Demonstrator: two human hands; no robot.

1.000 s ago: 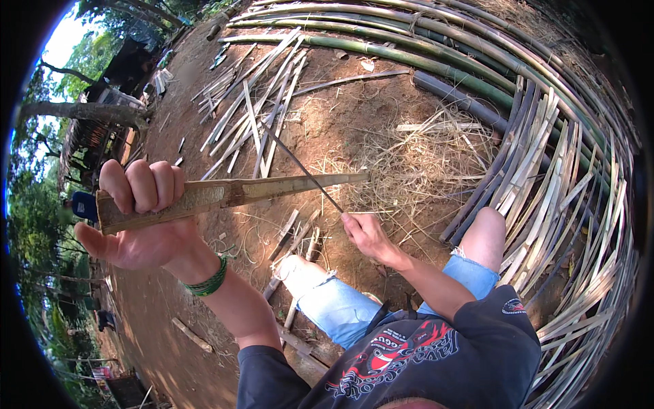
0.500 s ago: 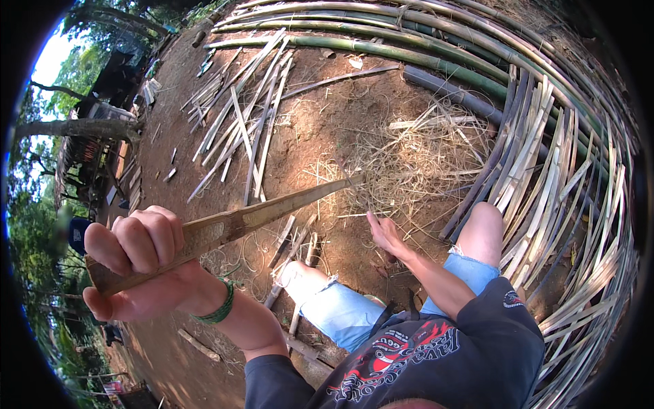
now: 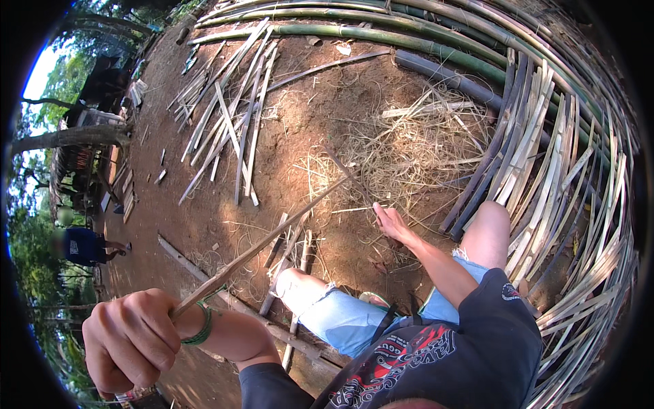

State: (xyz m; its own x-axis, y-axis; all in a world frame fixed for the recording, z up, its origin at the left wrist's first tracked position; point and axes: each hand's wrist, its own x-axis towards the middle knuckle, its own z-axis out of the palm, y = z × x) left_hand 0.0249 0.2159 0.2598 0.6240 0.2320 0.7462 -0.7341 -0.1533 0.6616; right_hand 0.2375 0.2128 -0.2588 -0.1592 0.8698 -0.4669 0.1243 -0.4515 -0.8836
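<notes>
My left hand [image 3: 133, 341], a green band on its wrist, is closed in a fist around the near end of a long bamboo strip [image 3: 262, 247]. The strip slants up and right, its narrow edge toward me. Its far end meets the blade of a long, thin knife [image 3: 349, 172], where the two cross. Lower right of there, my right hand [image 3: 390, 223] grips the knife, with the blade pointing up and left. The fingers hide most of the handle.
Bamboo shavings [image 3: 422, 153] cover the dirt beyond my right hand. Split strips [image 3: 231, 116] lie farther left; more strips [image 3: 545, 170] pile at my right. Green bamboo poles [image 3: 354, 32] line the far side. A person [image 3: 85, 247] stands at the left.
My left hand has moved down and turned the bamboo strip from its broad face to its edge. The knife blade now shows more plainly, tilted up and left.
</notes>
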